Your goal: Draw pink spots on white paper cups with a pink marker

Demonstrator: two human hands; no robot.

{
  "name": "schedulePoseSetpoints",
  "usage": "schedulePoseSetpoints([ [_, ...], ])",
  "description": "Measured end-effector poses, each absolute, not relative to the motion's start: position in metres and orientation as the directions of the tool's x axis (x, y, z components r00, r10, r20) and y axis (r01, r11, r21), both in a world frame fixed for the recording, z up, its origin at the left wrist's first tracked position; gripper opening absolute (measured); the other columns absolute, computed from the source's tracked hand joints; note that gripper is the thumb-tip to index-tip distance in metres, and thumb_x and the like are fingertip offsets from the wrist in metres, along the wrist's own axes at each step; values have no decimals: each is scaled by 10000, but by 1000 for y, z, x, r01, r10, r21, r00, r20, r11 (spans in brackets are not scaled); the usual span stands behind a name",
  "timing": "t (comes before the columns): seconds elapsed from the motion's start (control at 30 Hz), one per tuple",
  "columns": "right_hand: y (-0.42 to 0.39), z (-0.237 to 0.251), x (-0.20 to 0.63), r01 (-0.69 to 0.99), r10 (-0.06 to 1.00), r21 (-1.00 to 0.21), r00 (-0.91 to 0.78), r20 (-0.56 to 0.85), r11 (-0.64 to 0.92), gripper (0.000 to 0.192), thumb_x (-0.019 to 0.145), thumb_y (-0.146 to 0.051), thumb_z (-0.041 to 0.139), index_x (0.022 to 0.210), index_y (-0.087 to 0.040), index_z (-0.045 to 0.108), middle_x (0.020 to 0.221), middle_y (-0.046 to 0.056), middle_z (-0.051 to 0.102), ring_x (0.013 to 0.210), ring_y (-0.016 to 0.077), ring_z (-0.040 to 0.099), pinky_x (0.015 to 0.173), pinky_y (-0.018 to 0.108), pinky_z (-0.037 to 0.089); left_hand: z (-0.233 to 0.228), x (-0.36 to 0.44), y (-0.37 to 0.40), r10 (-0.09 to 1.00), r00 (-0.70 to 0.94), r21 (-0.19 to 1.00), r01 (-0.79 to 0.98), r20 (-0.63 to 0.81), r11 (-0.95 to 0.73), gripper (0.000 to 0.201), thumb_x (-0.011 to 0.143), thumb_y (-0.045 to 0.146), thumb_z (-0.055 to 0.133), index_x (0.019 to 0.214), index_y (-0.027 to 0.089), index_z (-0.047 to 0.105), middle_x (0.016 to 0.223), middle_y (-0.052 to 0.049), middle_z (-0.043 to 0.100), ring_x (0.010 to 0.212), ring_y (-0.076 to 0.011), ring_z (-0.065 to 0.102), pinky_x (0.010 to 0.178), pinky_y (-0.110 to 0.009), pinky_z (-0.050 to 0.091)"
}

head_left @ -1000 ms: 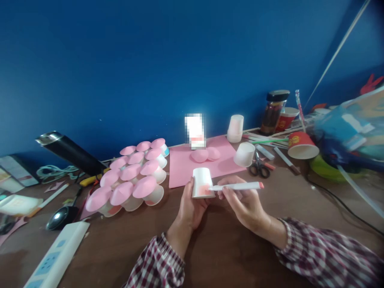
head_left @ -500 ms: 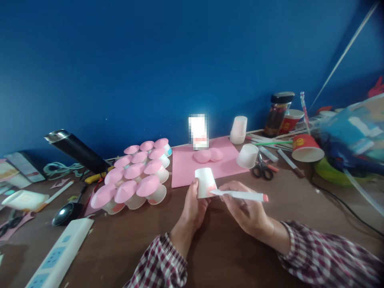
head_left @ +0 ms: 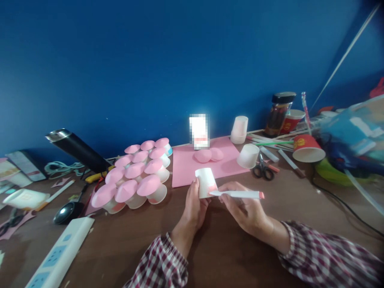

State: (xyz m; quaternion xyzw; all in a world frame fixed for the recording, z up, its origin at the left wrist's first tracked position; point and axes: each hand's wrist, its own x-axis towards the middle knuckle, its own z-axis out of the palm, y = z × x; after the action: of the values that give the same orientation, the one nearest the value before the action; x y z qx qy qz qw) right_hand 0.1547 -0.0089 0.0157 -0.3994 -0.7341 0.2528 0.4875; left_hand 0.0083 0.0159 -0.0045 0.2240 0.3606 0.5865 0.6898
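A white paper cup (head_left: 205,181) is held upside down in my left hand (head_left: 194,206), its fingers closed around the lower part. Pinched in my right hand (head_left: 247,208) is a white marker (head_left: 243,195) with an orange-red end, its tip against the cup's lower right side. An orange-pink coloured patch shows on the cup near that tip. Beyond the cup lies pink paper (head_left: 183,172) with pink paper cones (head_left: 203,156) on it. To the left stand rows of upturned cups topped with pink cones (head_left: 126,191).
Black-handled scissors (head_left: 263,171) lie beside another paper cup (head_left: 248,156) and loose markers (head_left: 290,162). A stack of cups (head_left: 239,130) stands near the blue wall. At the left are a power strip (head_left: 61,252) and a black tumbler (head_left: 79,150); a dark-lidded jar (head_left: 279,115) stands right.
The marker has shifted slightly left and its rear end has tilted a little. Both hands keep their hold on the cup and marker.
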Motion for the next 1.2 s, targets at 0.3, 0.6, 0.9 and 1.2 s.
schedulePoseSetpoints([
  [0.3,-8,12,155,305,848,-791,-180,499,531,96,942,-225,527,990,-202,607,878,48,664,767,162,668,723,265,543,-6,9,14,982,59,740,-650,-178,173,349,856,508,582,847,160,589,736,-23,586,674,-141,533,670,-285,449],
  [0.6,-9,19,154,292,850,-798,-174,497,526,93,935,-232,529,948,-188,610,844,53,670,721,165,663,652,251,545,-6,8,14,984,61,750,-640,-169,169,359,860,514,572,858,156,594,737,-25,583,672,-145,531,667,-291,449],
  [0.9,-9,16,155,332,845,-778,-182,502,533,134,937,-241,526,1005,-177,622,849,61,663,709,166,650,653,265,538,-3,9,11,990,66,771,-621,-126,140,280,859,467,592,808,192,614,752,-45,577,693,-166,525,686,-308,458],
  [1.2,-11,22,154,323,838,-774,-175,517,545,87,931,-206,521,953,-185,602,880,66,679,778,179,675,720,286,539,-3,10,12,989,67,782,-605,-134,147,319,858,503,576,815,188,593,745,-35,559,685,-160,514,675,-304,457],
])
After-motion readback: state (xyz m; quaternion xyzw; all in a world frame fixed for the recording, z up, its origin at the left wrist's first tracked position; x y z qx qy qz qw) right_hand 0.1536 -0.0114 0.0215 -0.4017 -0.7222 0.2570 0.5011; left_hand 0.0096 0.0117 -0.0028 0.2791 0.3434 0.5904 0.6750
